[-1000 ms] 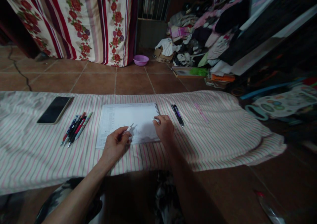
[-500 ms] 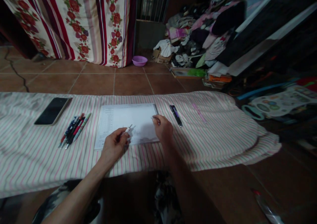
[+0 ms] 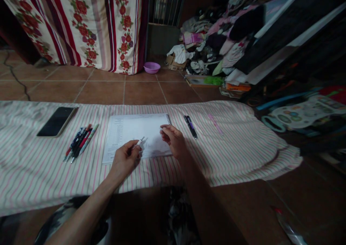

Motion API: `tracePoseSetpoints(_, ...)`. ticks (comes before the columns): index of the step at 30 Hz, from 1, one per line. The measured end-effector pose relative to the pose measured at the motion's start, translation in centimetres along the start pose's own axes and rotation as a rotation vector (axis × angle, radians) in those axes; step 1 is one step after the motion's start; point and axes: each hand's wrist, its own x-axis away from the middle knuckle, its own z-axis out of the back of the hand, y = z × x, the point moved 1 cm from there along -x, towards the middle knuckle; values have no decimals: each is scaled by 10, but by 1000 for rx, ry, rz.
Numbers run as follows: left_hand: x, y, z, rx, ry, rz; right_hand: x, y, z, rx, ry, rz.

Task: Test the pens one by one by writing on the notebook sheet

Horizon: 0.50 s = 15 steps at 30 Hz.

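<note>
My left hand (image 3: pixel 126 154) is closed around a white pen (image 3: pixel 139 142), whose thin end points up and to the right over the spiral notebook (image 3: pixel 135 127). Above the notebook's right side, my right hand (image 3: pixel 173 139) is closed in a pinch, with a small pale bit at the fingertips that I cannot make out. The notebook lies open to a mostly white page with printed lines along its left. Just right of it rest two dark pens (image 3: pixel 190 127), and farther right a pink pen-like stick (image 3: pixel 215 124).
A bundle of several pens (image 3: pixel 81 143) and a phone (image 3: pixel 57 122) lie left on the striped cloth (image 3: pixel 238 144). Beyond the cloth, a purple basin (image 3: pixel 152 68) stands on the tiled floor near a floral curtain (image 3: pixel 94 28). Clothes (image 3: pixel 216 39) are heaped at the back right.
My right hand has shifted left and slightly inward over the notebook, turning so more of its fingers show. My left hand stays nearly still with the white pen.
</note>
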Motion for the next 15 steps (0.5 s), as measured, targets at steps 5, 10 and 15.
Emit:
tracePoseSetpoints(5, 0, -1, 0, -34, -8, -27, 2, -1, -4, -106, -64, 6)
tracePoseSetpoints(10, -1, -3, 2, -67, -26, -46, 4, 2, -10, 19, -159, 42)
tracePoseSetpoints(15, -2, -7, 3, -122, -32, -58, 7, 6, -14, 137, -264, 122)
